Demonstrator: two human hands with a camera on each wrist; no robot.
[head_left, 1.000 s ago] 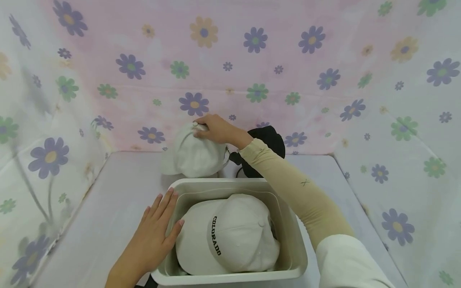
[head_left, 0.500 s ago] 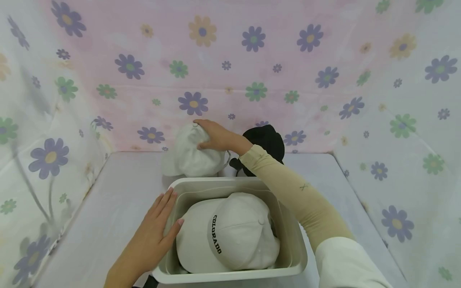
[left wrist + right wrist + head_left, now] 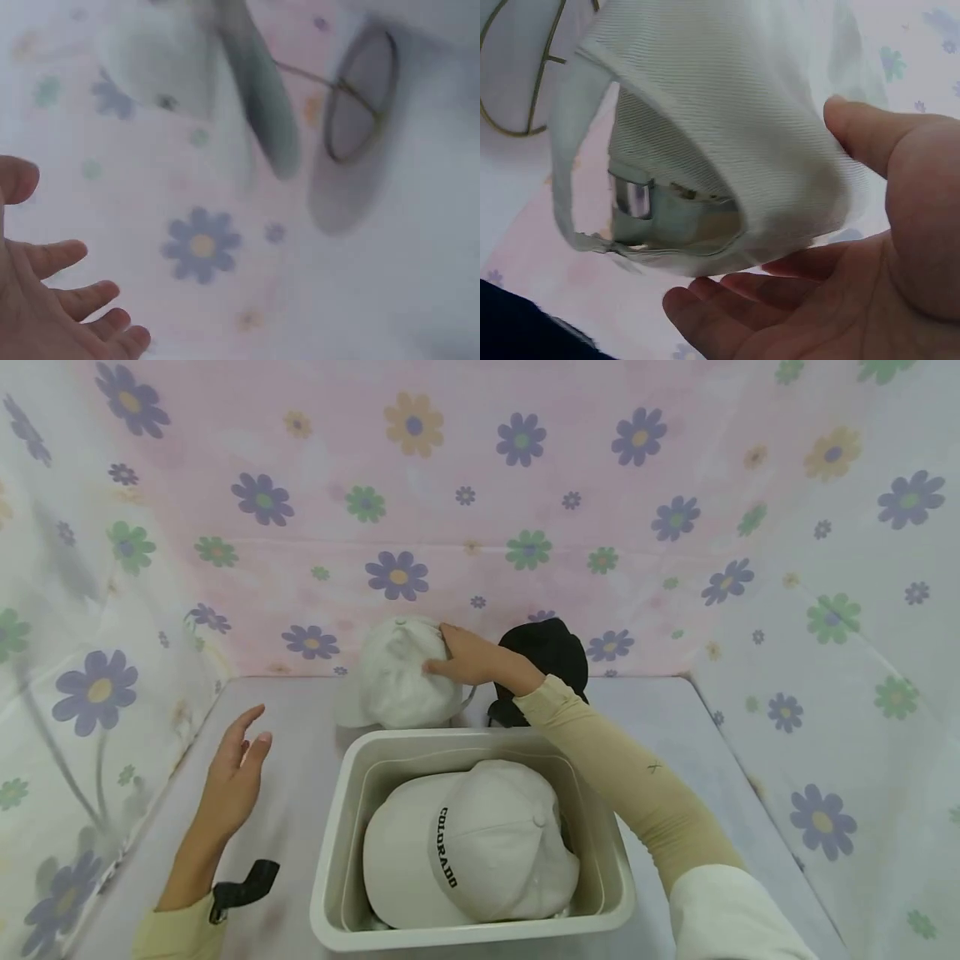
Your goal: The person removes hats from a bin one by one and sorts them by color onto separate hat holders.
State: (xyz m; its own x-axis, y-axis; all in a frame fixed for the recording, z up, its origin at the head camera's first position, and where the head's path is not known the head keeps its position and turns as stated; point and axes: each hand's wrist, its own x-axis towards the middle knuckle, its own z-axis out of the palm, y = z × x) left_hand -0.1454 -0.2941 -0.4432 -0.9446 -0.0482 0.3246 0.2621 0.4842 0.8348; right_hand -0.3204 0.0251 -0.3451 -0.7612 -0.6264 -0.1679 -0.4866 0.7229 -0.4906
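At the back of the table stands a white baseball cap (image 3: 405, 681), raised on something mostly hidden beneath it. My right hand (image 3: 472, 657) touches its right rear side. In the right wrist view, the thumb rests on the cloth and loosely extended fingers lie along the lower edge by the back strap (image 3: 562, 157). My left hand (image 3: 234, 777) is in the air left of the bin, fingers loosely spread, holding nothing. Inside the off-white bin (image 3: 327, 860) lies another white cap (image 3: 498, 843) lettered COLORADO, brim to the left.
A black cap (image 3: 551, 652) stands behind the bin, partly hidden by my right forearm. A wire stand (image 3: 328, 124) shows in the left wrist view below the blurred cap. Flowered cloth walls (image 3: 450, 460) close off the back and sides.
My left hand has left the bin's left rim and moved left. My right hand has slid from the cap's top down to its right rear side. The caps stay about where they were.
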